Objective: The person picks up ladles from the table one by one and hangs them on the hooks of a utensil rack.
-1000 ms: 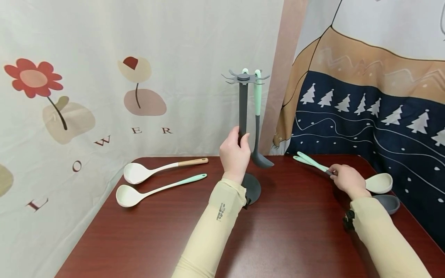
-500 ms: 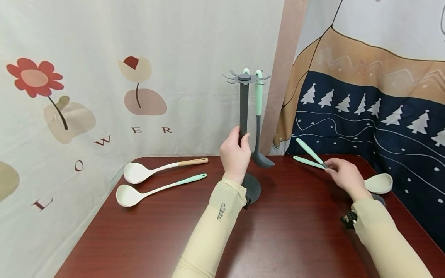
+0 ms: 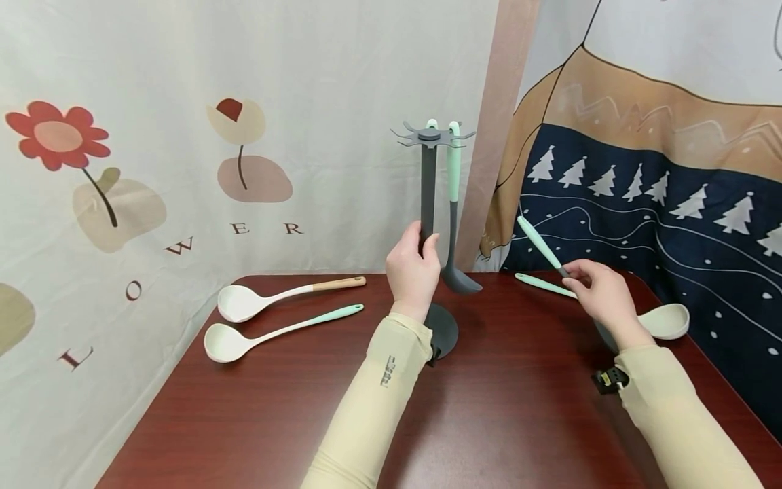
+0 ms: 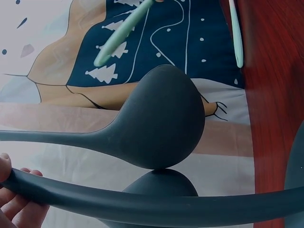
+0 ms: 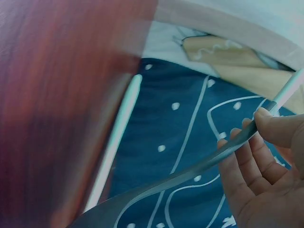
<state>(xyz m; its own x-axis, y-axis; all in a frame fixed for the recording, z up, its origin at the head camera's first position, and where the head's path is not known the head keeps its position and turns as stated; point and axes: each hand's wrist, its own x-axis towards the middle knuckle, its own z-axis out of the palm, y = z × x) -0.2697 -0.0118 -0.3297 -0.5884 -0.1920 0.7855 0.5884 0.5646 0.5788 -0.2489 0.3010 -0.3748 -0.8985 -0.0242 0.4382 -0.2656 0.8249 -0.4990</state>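
My left hand [image 3: 413, 272] grips the post of a dark grey utensil stand [image 3: 429, 190] in the head view. From its hooked top hangs a grey ladle [image 3: 453, 163] with a mint handle; its bowl [image 4: 161, 118] fills the middle of the left wrist view. A second mint handle tip shows behind the top, and another grey bowl [image 4: 159, 183] sits behind the post. On the right, my right hand [image 3: 601, 299] pinches another grey ladle [image 5: 204, 166] by its neck. Its mint handle [image 3: 537, 241] points up and left; its bowl is mostly hidden behind my hand.
Beneath my right hand lies a cream ladle [image 3: 666, 320] with a mint handle [image 3: 544, 284]. Two white ladles lie at the left: one with a wooden handle [image 3: 339, 284], one with a mint handle [image 3: 332, 317]. Printed curtains [image 3: 342, 136] stand behind the red-brown table [image 3: 275, 421].
My right hand has raised the grey ladle off the table, its handle tipping upward and away from the cream ladle's handle. My left hand stays on the stand's post.
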